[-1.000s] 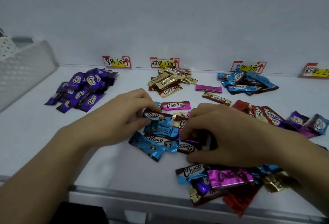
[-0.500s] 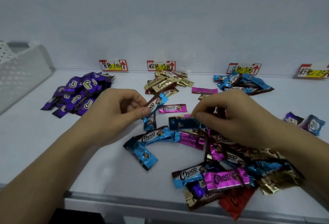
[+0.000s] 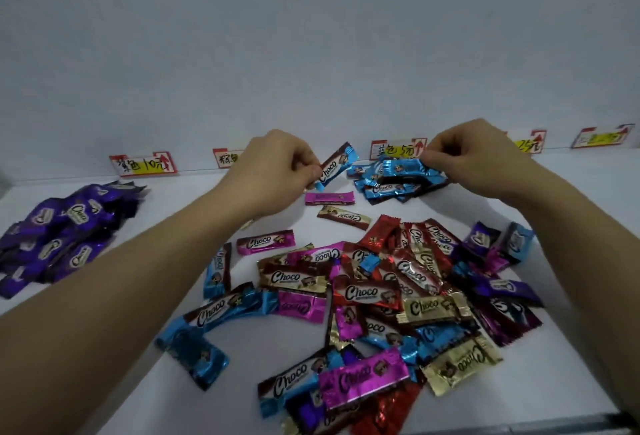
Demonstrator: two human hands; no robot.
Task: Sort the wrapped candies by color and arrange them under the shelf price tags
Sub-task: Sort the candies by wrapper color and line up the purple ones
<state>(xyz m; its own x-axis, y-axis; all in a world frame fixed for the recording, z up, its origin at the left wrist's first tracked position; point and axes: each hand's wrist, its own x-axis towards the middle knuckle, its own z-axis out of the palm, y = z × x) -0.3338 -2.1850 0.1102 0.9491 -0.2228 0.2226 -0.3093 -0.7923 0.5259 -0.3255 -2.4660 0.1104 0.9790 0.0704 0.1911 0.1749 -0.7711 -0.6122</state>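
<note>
My left hand point(image 3: 273, 168) pinches a blue Choco candy point(image 3: 336, 165) in the air, just left of the blue pile point(image 3: 388, 185). My right hand point(image 3: 474, 154) holds another blue candy point(image 3: 403, 167) right over that pile, below the blue price tag point(image 3: 398, 149). A purple pile point(image 3: 62, 237) lies at the left under the purple tag point(image 3: 143, 164). My left hand hides most of the gold pile and its tag point(image 3: 227, 157). A mixed heap point(image 3: 381, 296) of red, pink, gold, blue and purple candies fills the shelf's front.
The white shelf point(image 3: 104, 382) ends in a metal front lip point(image 3: 554, 426). Two more price tags point(image 3: 531, 144) stand on the back wall at the right, the farthest price tag point(image 3: 602, 135) near the frame's edge. Loose pink candies point(image 3: 329, 198) lie between the piles.
Both hands rose from the mixed heap and travelled back toward the blue pile, each carrying a blue candy. The view shifted rightward.
</note>
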